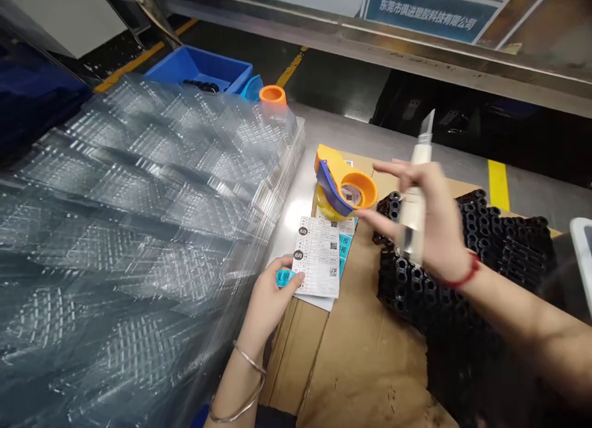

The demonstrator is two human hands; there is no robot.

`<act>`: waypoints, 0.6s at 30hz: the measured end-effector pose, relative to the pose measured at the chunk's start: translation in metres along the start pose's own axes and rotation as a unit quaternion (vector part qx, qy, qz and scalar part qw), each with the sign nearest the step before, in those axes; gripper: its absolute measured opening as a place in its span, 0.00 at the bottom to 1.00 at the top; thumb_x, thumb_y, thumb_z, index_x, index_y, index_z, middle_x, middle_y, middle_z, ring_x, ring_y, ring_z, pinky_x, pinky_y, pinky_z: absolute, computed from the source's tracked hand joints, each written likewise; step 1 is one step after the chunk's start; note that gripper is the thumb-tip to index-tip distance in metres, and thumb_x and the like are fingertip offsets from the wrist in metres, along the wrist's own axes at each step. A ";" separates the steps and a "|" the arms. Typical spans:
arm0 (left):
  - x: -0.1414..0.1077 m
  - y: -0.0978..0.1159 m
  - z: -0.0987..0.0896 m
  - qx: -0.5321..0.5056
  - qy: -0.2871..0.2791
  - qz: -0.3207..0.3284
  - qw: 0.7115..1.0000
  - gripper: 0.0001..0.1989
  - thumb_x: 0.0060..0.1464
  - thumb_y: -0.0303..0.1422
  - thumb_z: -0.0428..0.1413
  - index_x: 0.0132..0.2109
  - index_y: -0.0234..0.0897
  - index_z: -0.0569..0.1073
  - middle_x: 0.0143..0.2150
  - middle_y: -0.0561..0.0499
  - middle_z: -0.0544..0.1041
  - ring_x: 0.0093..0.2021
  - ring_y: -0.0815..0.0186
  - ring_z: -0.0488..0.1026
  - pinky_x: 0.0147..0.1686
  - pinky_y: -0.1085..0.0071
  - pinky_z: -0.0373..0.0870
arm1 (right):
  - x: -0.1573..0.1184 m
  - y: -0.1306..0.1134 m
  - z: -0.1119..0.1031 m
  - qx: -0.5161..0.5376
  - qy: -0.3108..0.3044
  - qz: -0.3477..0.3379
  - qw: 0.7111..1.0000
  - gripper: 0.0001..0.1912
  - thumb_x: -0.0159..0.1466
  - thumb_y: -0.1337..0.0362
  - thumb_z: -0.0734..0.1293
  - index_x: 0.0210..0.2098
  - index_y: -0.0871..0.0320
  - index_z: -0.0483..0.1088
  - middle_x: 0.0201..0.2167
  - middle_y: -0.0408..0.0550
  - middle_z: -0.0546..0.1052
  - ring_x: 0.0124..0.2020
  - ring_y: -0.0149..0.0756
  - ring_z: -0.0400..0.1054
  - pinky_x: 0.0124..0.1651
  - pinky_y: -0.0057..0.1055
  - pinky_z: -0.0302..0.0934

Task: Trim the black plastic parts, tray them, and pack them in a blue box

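Note:
My left hand [274,295] pinches the lower left edge of printed label sheets [318,277], with a small teal label [284,278] by its fingers. More teal labels [345,248] stick out from under the white sheets. In my right hand [438,221] is a utility knife [414,212], its blade out and pointing up and away. The thumb and a finger of that hand stretch out towards an orange and blue tape dispenser [329,180], which stands at the top end of the sheets. Whether the fingertips touch the dispenser I cannot tell.
Clear plastic trays [152,212] are stacked high on the left. Black tubular parts [499,243] lie in a pile on brown cardboard [370,341] at the right. Behind the trays are a blue bin [231,70] and another orange ring [272,95]. A metal rail [370,36] crosses the back.

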State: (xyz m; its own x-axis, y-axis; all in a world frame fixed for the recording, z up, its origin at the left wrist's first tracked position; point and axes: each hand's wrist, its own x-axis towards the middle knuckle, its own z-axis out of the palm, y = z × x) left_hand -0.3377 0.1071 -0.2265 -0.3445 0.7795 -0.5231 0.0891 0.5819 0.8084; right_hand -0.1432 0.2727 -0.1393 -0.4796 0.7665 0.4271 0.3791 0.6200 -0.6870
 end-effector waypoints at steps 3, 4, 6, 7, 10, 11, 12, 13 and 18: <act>0.001 -0.005 0.003 -0.007 0.007 0.005 1.000 0.19 0.50 0.46 0.57 0.42 0.37 0.75 0.40 0.47 0.81 0.39 0.59 0.76 0.41 0.64 0.70 | -0.013 -0.034 -0.026 0.116 -0.016 0.072 0.990 0.10 0.69 0.56 0.68 0.36 0.52 0.64 0.34 0.44 0.77 0.40 0.41 0.74 0.50 0.41 0.68; 0.002 -0.005 0.004 0.002 0.016 0.011 1.000 0.17 0.51 0.45 0.56 0.41 0.37 0.75 0.39 0.48 0.80 0.38 0.59 0.76 0.40 0.65 0.69 | -0.018 -0.040 -0.030 0.150 -0.050 0.096 0.983 0.08 0.71 0.55 0.65 0.40 0.51 0.66 0.34 0.43 0.77 0.38 0.39 0.74 0.47 0.38 0.69; 0.005 -0.002 0.006 0.026 0.029 0.025 0.999 0.15 0.52 0.44 0.56 0.39 0.38 0.75 0.39 0.49 0.80 0.37 0.61 0.75 0.38 0.67 0.68 | -0.028 -0.045 -0.032 0.175 -0.132 0.134 0.967 0.12 0.72 0.52 0.62 0.52 0.48 0.67 0.39 0.43 0.77 0.39 0.36 0.74 0.43 0.32 0.69; 0.007 0.000 0.006 0.031 0.028 0.028 0.999 0.14 0.52 0.44 0.56 0.39 0.38 0.75 0.39 0.50 0.80 0.35 0.63 0.74 0.37 0.68 0.67 | -0.031 -0.045 -0.031 0.168 -0.164 0.148 0.961 0.15 0.73 0.52 0.62 0.57 0.47 0.65 0.42 0.44 0.78 0.41 0.35 0.74 0.42 0.30 0.70; 0.009 0.006 0.008 0.004 0.002 0.033 0.999 0.16 0.51 0.41 0.59 0.45 0.39 0.73 0.38 0.52 0.78 0.31 0.67 0.72 0.31 0.71 0.65 | -0.036 -0.042 -0.023 0.112 -0.221 0.156 0.956 0.19 0.72 0.54 0.64 0.61 0.45 0.65 0.47 0.44 0.79 0.46 0.35 0.75 0.46 0.26 0.71; 0.009 0.007 0.008 -0.013 -0.009 0.038 0.999 0.18 0.51 0.40 0.59 0.48 0.39 0.72 0.37 0.53 0.77 0.30 0.68 0.71 0.29 0.73 0.64 | -0.036 -0.041 -0.021 0.098 -0.228 0.156 0.956 0.18 0.71 0.55 0.65 0.60 0.44 0.67 0.48 0.43 0.79 0.46 0.35 0.75 0.47 0.26 0.71; 0.008 0.009 0.008 -0.032 -0.021 0.045 0.998 0.19 0.52 0.39 0.60 0.50 0.40 0.71 0.37 0.54 0.75 0.30 0.69 0.70 0.28 0.74 0.64 | -0.036 -0.042 -0.020 0.091 -0.228 0.159 0.956 0.17 0.71 0.55 0.65 0.58 0.43 0.70 0.47 0.42 0.80 0.46 0.35 0.76 0.47 0.25 0.72; 0.006 0.010 0.008 -0.051 -0.031 0.050 0.997 0.19 0.53 0.38 0.59 0.52 0.40 0.70 0.36 0.54 0.74 0.31 0.69 0.70 0.29 0.74 0.65 | -0.037 -0.043 -0.020 0.087 -0.223 0.170 0.956 0.15 0.71 0.55 0.66 0.56 0.43 0.72 0.46 0.41 0.81 0.45 0.34 0.77 0.44 0.23 0.72; -0.023 0.011 0.007 -0.159 -0.039 0.034 0.986 0.19 0.53 0.36 0.62 0.52 0.42 0.70 0.36 0.54 0.72 0.34 0.70 0.72 0.32 0.76 0.70 | -0.056 -0.054 -0.040 0.088 -0.137 0.257 0.953 0.06 0.66 0.53 0.71 0.43 0.41 0.77 0.38 0.38 0.82 0.36 0.33 0.78 0.34 0.21 0.73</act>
State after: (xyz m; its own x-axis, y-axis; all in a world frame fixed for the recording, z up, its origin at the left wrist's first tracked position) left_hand -0.3219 0.0974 -0.2072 -0.2745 0.8371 -0.4732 -0.1916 0.4346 0.8800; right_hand -0.1052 0.2033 -0.1026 -0.4643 0.8737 -0.1452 0.4929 0.1187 -0.8620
